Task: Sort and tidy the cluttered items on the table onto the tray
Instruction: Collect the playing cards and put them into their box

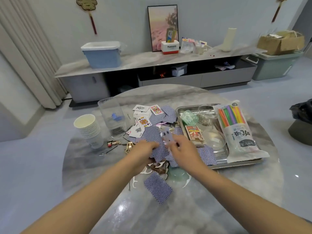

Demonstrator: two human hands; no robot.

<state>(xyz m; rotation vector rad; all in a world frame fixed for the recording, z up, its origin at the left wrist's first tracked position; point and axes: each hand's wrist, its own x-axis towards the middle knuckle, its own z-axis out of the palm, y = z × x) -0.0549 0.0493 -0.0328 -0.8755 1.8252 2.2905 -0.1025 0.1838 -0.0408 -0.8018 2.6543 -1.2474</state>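
Face-down card [158, 188] nearest; left hand [143, 152] on cards, right hand [183, 152] pinches card; tray [239, 163] w/ straw bag [239, 132], card box [194, 132].

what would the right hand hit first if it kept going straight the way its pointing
The right hand, pinching a blurred card, points up and left in the picture. It would probably first meet the scattered playing cards beyond it, though depth is hard to judge.

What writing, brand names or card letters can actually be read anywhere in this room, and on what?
"Panasonic": red and white box on the TV cabinet; smaller print beneath is blurred.
"K": face-up king card on the table.
"A": ace of spades.
Large Chinese characters: straw bag on the tray, upside down, unreadable to me.
Red card box: print too blurred.
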